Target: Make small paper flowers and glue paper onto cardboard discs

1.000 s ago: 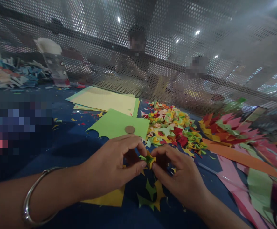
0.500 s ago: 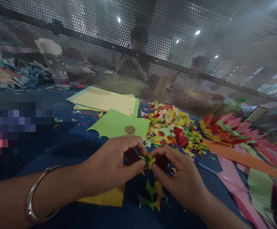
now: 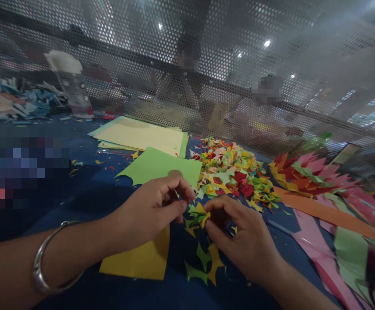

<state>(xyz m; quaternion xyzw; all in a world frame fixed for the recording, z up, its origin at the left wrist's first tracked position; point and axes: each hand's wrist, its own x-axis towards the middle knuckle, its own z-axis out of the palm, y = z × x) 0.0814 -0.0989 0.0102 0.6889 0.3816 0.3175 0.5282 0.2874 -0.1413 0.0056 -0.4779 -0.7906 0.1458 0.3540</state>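
Between the thumb and fingers of my right hand is a small folded piece of yellow and green paper. My left hand is just left of that piece, its fingers curled and apart from the thumb, with nothing between them. Beneath my left hand lies a yellow sheet. Green and yellow star-shaped scraps rest on the blue table below the folded piece. Beyond my hands is a light green sheet with curved cut edges and a brown disc on it, partly hidden by my fingers.
A heap of colourful paper pieces lies beyond my right hand. Pale sheets are stacked behind the green one. Paper strips spread at the right. A clear cup stands back left, and a perforated screen rises behind, with people beyond.
My left hand has let go of the folded paper and moved a little left and up. The piece stays in my right hand, with more of its green part showing.
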